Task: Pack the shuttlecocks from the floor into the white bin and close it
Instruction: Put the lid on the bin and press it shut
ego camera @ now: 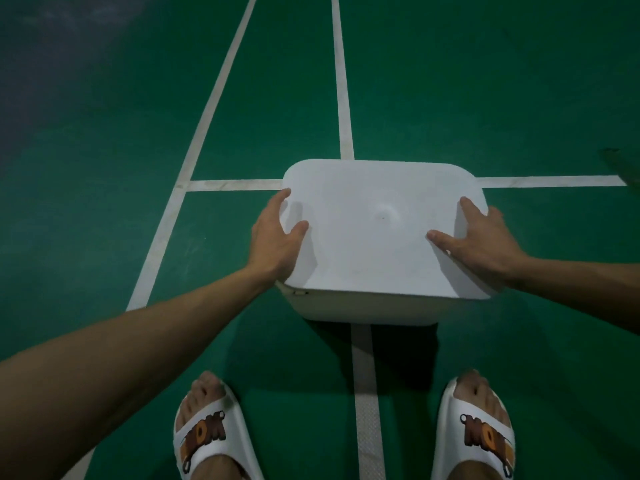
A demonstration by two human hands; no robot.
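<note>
The white bin (367,311) stands on the green floor in front of my feet, with its white lid (377,233) lying over the top. My left hand (277,237) rests on the lid's left edge, thumb and forefinger spread on top. My right hand (481,240) lies on the lid's right edge, thumb and fingers fairly straight on its surface. No shuttlecocks are in view; the bin's inside is hidden by the lid.
White court lines (343,98) cross the green floor around and under the bin. My feet in white slides (204,434) stand close in front of the bin.
</note>
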